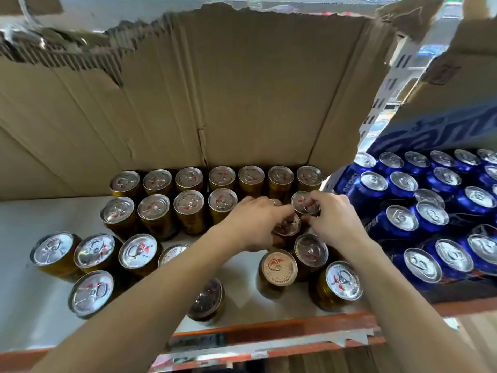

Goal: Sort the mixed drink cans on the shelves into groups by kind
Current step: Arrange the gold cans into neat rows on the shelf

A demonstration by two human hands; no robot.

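The left hand (252, 224) is curling round a gold can (286, 226), the right hand (333, 219) pinching a second can (302, 201) just behind it. They are filling the gold row (189, 204); next, probably seating both snugly, left of the blue cans (400, 219).

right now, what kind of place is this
Probably a shop stockroom or store aisle: gold cans and blue cans massed on a shelf, torn cardboard behind.

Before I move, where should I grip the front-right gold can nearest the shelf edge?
Probably round the ribbed side wall just under the rim of that gold can, coming from above and the front: it stands upright, with bare shelf on its left and another can close behind.
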